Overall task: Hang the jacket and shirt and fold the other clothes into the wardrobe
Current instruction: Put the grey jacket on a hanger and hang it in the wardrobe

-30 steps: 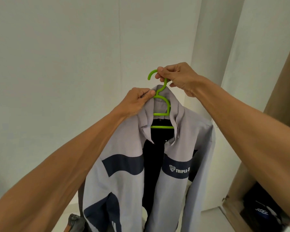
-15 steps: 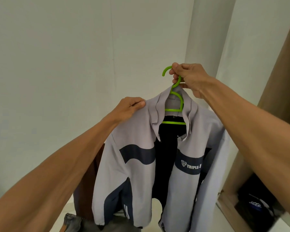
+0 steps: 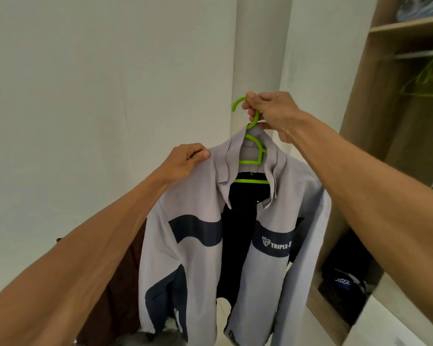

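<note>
The wardrobe (image 3: 360,146) stands open to the right of the jacket (image 3: 198,245), an empty green hanger (image 3: 425,83) on its rail. The grey and navy jacket hangs in front of me on a green hanger (image 3: 250,156). My right hand (image 3: 273,113), above the jacket's collar, pinches the hanger's hook. My left hand (image 3: 185,161) grips the jacket's shoulder at its left.
</note>
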